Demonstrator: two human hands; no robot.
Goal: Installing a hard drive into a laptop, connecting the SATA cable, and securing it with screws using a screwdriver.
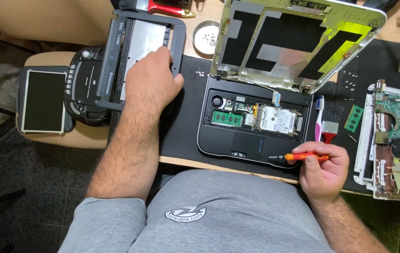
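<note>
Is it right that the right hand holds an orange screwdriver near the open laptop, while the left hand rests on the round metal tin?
Not quite. In the head view the left hand rests on the grey keyboard frame, not on the round metal tin, which stands apart beside it. The rest is right: the right hand holds an orange screwdriver near the open laptop.

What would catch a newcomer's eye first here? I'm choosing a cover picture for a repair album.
The opened laptop in the middle of the black mat, its insides bare and its lid propped up. Next, the right hand gripping an orange screwdriver at the laptop's front edge. At the left, the left hand rests on a grey frame.
</note>
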